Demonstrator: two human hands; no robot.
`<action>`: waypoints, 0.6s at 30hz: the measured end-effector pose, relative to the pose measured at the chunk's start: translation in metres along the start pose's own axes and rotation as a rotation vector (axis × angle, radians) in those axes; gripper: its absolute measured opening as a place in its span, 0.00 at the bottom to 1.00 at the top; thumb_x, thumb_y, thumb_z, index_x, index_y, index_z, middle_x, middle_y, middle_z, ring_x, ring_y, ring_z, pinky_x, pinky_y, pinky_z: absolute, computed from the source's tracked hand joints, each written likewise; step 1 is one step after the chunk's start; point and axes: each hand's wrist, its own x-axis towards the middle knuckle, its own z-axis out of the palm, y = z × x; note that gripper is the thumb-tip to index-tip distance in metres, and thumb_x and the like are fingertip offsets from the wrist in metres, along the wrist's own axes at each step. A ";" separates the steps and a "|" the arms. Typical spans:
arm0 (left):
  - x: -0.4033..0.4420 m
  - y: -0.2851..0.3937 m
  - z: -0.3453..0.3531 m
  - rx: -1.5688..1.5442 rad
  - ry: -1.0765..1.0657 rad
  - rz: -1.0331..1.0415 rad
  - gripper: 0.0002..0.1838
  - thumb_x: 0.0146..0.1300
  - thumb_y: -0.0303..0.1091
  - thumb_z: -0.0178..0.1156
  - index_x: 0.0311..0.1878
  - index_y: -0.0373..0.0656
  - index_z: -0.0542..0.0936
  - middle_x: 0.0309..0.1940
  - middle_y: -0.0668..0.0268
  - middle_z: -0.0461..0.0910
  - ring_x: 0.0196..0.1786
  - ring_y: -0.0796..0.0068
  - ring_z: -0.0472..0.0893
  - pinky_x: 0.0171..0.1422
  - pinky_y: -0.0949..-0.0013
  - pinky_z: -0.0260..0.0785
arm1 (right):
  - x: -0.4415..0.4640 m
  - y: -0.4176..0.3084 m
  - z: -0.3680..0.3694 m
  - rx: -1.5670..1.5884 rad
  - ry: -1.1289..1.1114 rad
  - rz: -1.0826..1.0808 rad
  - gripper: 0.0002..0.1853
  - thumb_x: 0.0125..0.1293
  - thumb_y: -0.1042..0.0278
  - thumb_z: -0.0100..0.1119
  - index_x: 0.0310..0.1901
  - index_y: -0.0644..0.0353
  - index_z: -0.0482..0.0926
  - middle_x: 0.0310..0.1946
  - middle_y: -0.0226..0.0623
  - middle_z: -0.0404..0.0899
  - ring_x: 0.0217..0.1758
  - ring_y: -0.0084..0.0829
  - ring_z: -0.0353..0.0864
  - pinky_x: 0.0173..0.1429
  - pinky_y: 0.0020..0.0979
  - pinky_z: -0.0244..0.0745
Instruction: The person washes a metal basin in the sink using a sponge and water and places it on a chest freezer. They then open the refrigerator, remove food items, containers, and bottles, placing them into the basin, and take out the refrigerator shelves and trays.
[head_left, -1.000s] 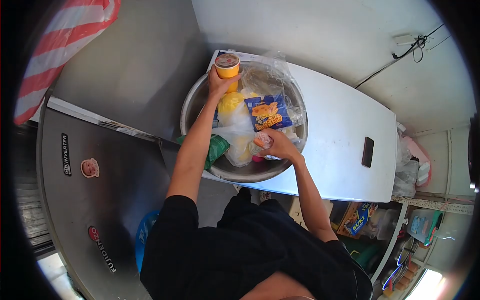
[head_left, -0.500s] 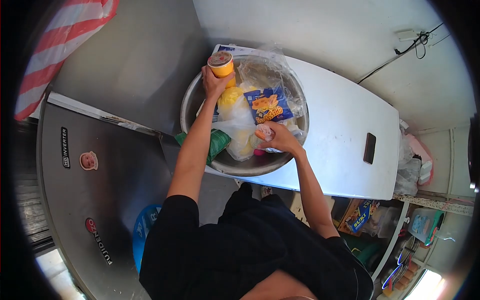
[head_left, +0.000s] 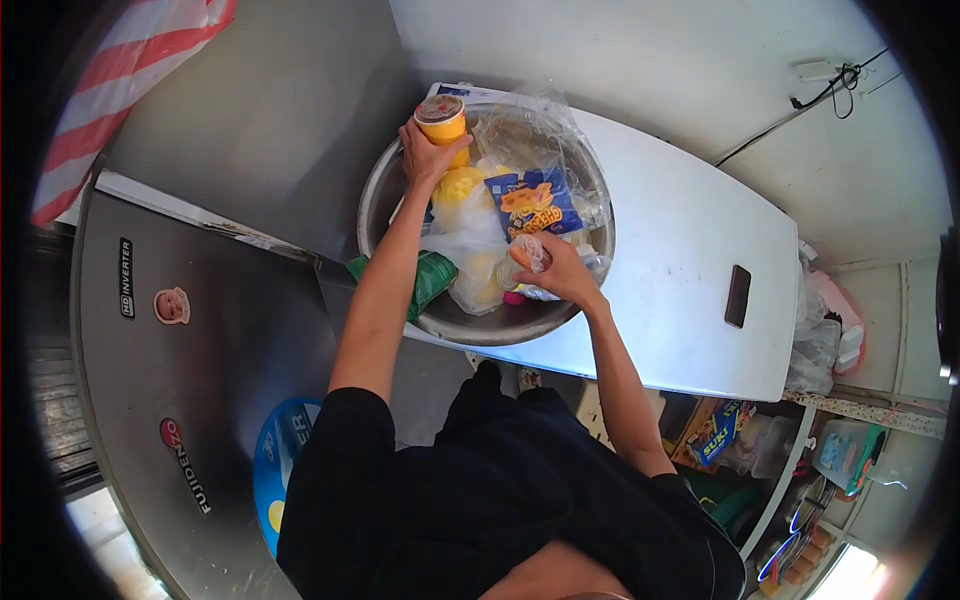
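Left hand (head_left: pixel 428 155) up at basin's far left side, thumb and fingers wrapped round yellow tub (head_left: pixel 447 130): tall, smooth-walled, upright or nearly so, pale rim circling brownish top with reddish marks. And right hand (head_left: pixel 566 272), lower in metal basin (head_left: pixel 470 326), fingers curled, pinching small wrapped item (head_left: pixel 530 252), pinkish-orange under crinkled clear plastic. Pale round end just beside thumb, too small to make out. Blue packet (head_left: pixel 545 205), orange lettering, directly beyond; yellow bundle (head_left: pixel 459 184) below tub.

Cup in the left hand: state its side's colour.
The cup has a yellow side, shown in the head view.
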 end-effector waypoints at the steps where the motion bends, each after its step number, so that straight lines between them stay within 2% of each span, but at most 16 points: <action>1: -0.001 -0.001 0.000 0.002 0.003 0.027 0.52 0.33 0.55 0.77 0.61 0.40 0.63 0.55 0.55 0.65 0.61 0.55 0.68 0.63 0.56 0.64 | 0.001 0.001 0.000 0.024 0.041 0.000 0.27 0.42 0.64 0.76 0.45 0.62 0.75 0.38 0.42 0.79 0.41 0.38 0.79 0.47 0.33 0.73; 3: -0.001 -0.006 -0.001 0.004 0.011 0.051 0.54 0.33 0.53 0.77 0.62 0.40 0.61 0.55 0.54 0.65 0.61 0.53 0.67 0.64 0.55 0.64 | 0.001 -0.002 0.000 0.046 0.077 -0.003 0.26 0.43 0.64 0.76 0.44 0.62 0.75 0.38 0.40 0.79 0.40 0.36 0.79 0.46 0.31 0.73; 5: 0.002 -0.015 -0.003 -0.029 0.027 0.045 0.57 0.33 0.54 0.77 0.65 0.40 0.60 0.58 0.53 0.63 0.63 0.54 0.66 0.65 0.56 0.62 | 0.001 -0.011 -0.001 0.268 0.135 0.111 0.22 0.48 0.62 0.75 0.43 0.60 0.76 0.36 0.33 0.79 0.38 0.27 0.79 0.45 0.28 0.72; 6: 0.001 -0.015 -0.009 -0.027 0.035 0.042 0.57 0.33 0.54 0.77 0.65 0.40 0.60 0.58 0.53 0.63 0.63 0.54 0.66 0.65 0.56 0.62 | 0.002 -0.010 -0.002 0.268 0.129 0.105 0.22 0.48 0.62 0.75 0.43 0.60 0.76 0.36 0.33 0.79 0.38 0.27 0.79 0.45 0.28 0.72; 8: -0.003 -0.016 -0.024 0.023 0.025 0.014 0.56 0.34 0.54 0.77 0.65 0.39 0.61 0.58 0.53 0.65 0.59 0.56 0.69 0.62 0.58 0.65 | 0.007 -0.007 -0.001 0.555 0.114 0.156 0.17 0.57 0.63 0.69 0.45 0.58 0.76 0.35 0.28 0.77 0.37 0.21 0.77 0.42 0.26 0.72; 9: -0.009 -0.012 -0.037 0.029 0.034 0.012 0.56 0.34 0.54 0.77 0.65 0.39 0.61 0.58 0.53 0.65 0.59 0.56 0.69 0.62 0.58 0.65 | 0.007 -0.010 -0.002 0.558 0.105 0.150 0.17 0.57 0.63 0.69 0.45 0.58 0.76 0.35 0.28 0.77 0.37 0.21 0.77 0.42 0.26 0.72; 11: -0.029 -0.004 -0.065 -0.195 0.078 -0.023 0.50 0.37 0.53 0.77 0.62 0.38 0.66 0.55 0.53 0.68 0.54 0.59 0.73 0.58 0.61 0.68 | 0.005 -0.018 -0.005 1.032 -0.005 0.278 0.14 0.63 0.68 0.62 0.48 0.59 0.74 0.34 0.28 0.77 0.35 0.22 0.77 0.41 0.26 0.73; 12: -0.038 -0.016 -0.068 -0.226 0.169 0.063 0.42 0.43 0.48 0.76 0.59 0.38 0.69 0.52 0.56 0.70 0.49 0.65 0.75 0.50 0.65 0.72 | 0.006 -0.014 -0.003 1.033 -0.010 0.248 0.15 0.66 0.68 0.57 0.53 0.61 0.72 0.36 0.30 0.78 0.37 0.25 0.79 0.40 0.28 0.75; 13: -0.053 -0.012 -0.078 -0.220 0.181 0.061 0.42 0.43 0.48 0.76 0.59 0.38 0.69 0.52 0.56 0.70 0.49 0.65 0.75 0.50 0.65 0.72 | 0.005 -0.013 -0.004 1.035 -0.023 0.244 0.15 0.66 0.68 0.57 0.53 0.61 0.72 0.36 0.30 0.78 0.37 0.25 0.79 0.40 0.28 0.75; 15: -0.099 -0.005 -0.100 -0.429 0.223 0.026 0.32 0.51 0.40 0.72 0.56 0.39 0.71 0.49 0.60 0.73 0.46 0.72 0.75 0.44 0.70 0.72 | 0.002 -0.010 -0.003 0.987 -0.134 0.226 0.19 0.63 0.72 0.59 0.55 0.62 0.71 0.38 0.32 0.78 0.39 0.25 0.79 0.42 0.28 0.75; 16: -0.123 0.000 -0.112 -0.422 0.235 0.022 0.32 0.51 0.40 0.72 0.56 0.39 0.71 0.49 0.60 0.73 0.46 0.72 0.75 0.44 0.70 0.72 | 0.000 -0.010 0.000 0.988 -0.148 0.225 0.19 0.63 0.72 0.59 0.55 0.62 0.71 0.38 0.32 0.78 0.39 0.25 0.79 0.42 0.28 0.75; 18: -0.174 0.011 -0.131 -0.455 0.320 0.067 0.20 0.57 0.32 0.67 0.51 0.38 0.74 0.42 0.64 0.76 0.40 0.77 0.76 0.41 0.73 0.71 | 0.000 -0.010 0.006 0.848 -0.084 0.107 0.20 0.59 0.75 0.62 0.53 0.66 0.71 0.39 0.35 0.79 0.41 0.25 0.79 0.45 0.27 0.74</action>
